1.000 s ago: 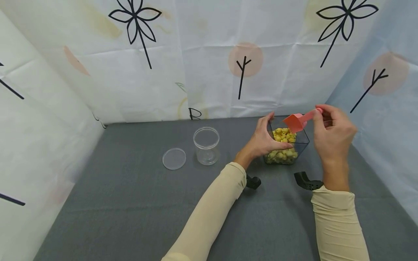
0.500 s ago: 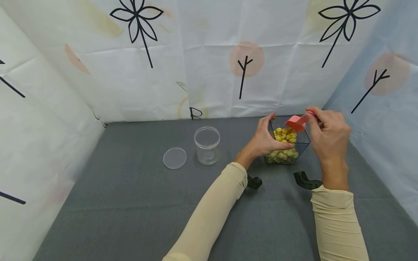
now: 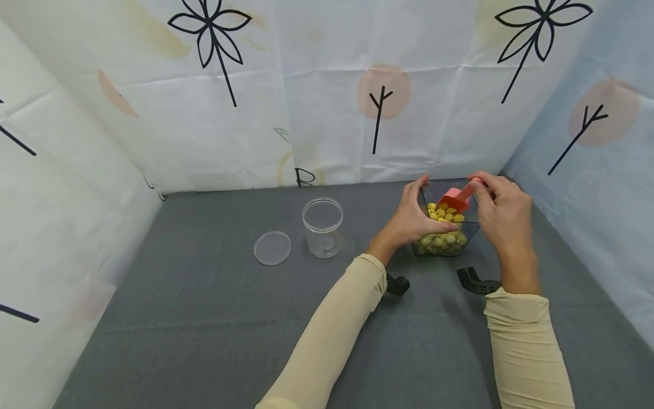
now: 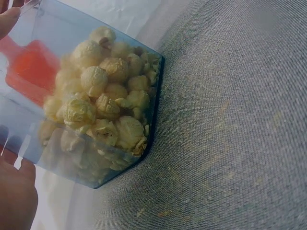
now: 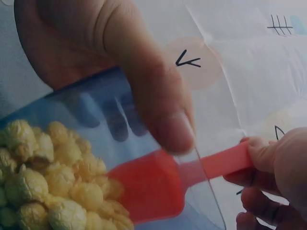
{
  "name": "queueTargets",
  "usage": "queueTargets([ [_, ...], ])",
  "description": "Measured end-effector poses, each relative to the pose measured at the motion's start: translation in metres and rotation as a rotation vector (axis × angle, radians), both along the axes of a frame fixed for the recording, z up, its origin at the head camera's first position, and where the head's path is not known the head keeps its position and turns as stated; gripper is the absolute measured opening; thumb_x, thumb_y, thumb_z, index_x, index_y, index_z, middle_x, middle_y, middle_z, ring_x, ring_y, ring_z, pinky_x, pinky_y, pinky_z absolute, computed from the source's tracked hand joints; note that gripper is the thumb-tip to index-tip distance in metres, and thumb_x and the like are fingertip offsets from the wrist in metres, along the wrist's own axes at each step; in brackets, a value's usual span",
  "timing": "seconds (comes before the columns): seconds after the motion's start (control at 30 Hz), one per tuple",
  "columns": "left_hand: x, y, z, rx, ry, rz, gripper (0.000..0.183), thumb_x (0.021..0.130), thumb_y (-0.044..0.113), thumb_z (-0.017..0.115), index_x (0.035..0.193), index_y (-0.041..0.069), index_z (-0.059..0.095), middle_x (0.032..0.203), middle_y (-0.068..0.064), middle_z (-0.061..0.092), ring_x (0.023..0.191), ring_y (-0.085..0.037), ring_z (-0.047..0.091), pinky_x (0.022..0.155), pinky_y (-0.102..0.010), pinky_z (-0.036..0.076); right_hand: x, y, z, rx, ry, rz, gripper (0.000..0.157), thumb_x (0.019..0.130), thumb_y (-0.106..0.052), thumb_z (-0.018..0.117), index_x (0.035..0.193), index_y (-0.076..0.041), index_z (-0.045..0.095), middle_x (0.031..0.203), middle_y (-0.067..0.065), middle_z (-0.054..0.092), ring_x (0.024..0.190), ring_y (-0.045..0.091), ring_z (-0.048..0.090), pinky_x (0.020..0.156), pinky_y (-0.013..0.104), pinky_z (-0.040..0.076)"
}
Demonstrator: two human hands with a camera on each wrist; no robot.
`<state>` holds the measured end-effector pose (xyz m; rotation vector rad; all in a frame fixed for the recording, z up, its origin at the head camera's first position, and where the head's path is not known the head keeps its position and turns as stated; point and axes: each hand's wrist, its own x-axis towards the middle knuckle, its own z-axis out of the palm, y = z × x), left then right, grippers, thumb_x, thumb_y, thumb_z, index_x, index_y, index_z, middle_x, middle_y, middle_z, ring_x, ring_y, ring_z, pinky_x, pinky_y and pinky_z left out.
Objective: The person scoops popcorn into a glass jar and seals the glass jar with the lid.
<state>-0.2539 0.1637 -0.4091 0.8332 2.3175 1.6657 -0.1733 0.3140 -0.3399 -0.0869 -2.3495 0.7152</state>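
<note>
A clear square container (image 3: 472, 228) holds yellow popcorn (image 4: 112, 91) in its lower part. My left hand (image 3: 410, 221) grips its left side, thumb along the near wall at the rim and fingers round the far side. Between thumb and fingers, my right hand (image 3: 506, 213) pinches the handle of a red-pink scoop (image 3: 455, 201). The handle slopes over the container's rim, and the blade is inside, tilted down. In the right wrist view the scoop's blade (image 5: 148, 189) lies right against the popcorn (image 5: 53, 177), its front edge hidden by the kernels.
A clear round jar (image 3: 323, 227) stands open to the left of the container. Beside it a clear round lid (image 3: 272, 248) lies flat on the grey tablecloth (image 3: 214, 318). A white patterned curtain (image 3: 327, 113) rises behind the table, with more cloth at both sides.
My right hand has moved left and slightly down, bringing the scoop from above the container's rim down into the popcorn. The left hand keeps its grip in place.
</note>
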Motion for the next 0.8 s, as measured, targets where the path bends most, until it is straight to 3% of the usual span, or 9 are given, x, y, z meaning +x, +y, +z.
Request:
queueTargets([
  [0.33, -0.0002, -0.0006, 0.0002, 0.001, -0.001, 0.011, 0.117, 0.075, 0.039, 0.091, 0.163, 0.036, 0.015, 0.160, 0.006, 0.030, 0.142, -0.020, 0.043, 0.112, -0.037, 0.046, -0.0020, -0.0069, -0.0007, -0.022, -0.086, -0.034, 0.040, 0.108, -0.032, 0.047, 0.127, -0.001, 0.067, 0.107, 0.026, 0.066, 0.087, 0.037, 0.049, 0.072, 0.045, 0.036],
  [0.43, 0.0000, -0.0001, 0.0003, 0.001, 0.006, 0.011, 0.116, 0.075, 0.039, 0.091, 0.163, 0.037, 0.015, 0.160, 0.005, 0.030, 0.144, -0.023, 0.042, 0.113, -0.038, 0.045, -0.0025, -0.0073, -0.0012, -0.016, -0.098, -0.041, 0.040, 0.109, -0.031, 0.047, 0.127, -0.002, 0.067, 0.104, 0.026, 0.068, 0.078, 0.034, 0.049, 0.066, 0.040, 0.036],
  [0.6, 0.0002, 0.0004, -0.0003, -0.003, 0.010, 0.005, 0.116, 0.076, 0.040, 0.090, 0.162, 0.040, 0.013, 0.160, 0.005, 0.030, 0.144, -0.019, 0.041, 0.114, -0.038, 0.044, -0.0040, -0.0019, -0.0046, -0.092, -0.059, -0.081, 0.038, 0.108, -0.031, 0.051, 0.126, -0.003, 0.070, 0.101, 0.025, 0.072, 0.063, 0.003, 0.041, 0.055, 0.020, 0.030],
  [0.67, 0.0002, 0.0003, -0.0004, 0.002, 0.005, 0.004, 0.116, 0.075, 0.040, 0.091, 0.162, 0.040, 0.013, 0.160, 0.005, 0.030, 0.144, -0.017, 0.040, 0.114, -0.039, 0.044, -0.0040, 0.0001, -0.0045, -0.122, -0.059, -0.103, 0.038, 0.108, -0.032, 0.052, 0.126, -0.005, 0.071, 0.103, 0.024, 0.073, 0.061, -0.005, 0.037, 0.053, 0.016, 0.029],
  [0.8, -0.0001, 0.0015, -0.0016, 0.017, 0.006, 0.004, 0.116, 0.075, 0.038, 0.091, 0.162, 0.040, 0.014, 0.160, 0.004, 0.031, 0.145, -0.020, 0.040, 0.115, -0.039, 0.043, -0.0032, 0.0013, -0.0037, -0.146, -0.131, -0.135, 0.042, 0.108, -0.037, 0.048, 0.128, -0.007, 0.070, 0.105, 0.022, 0.072, 0.065, 0.005, 0.041, 0.053, 0.020, 0.032],
])
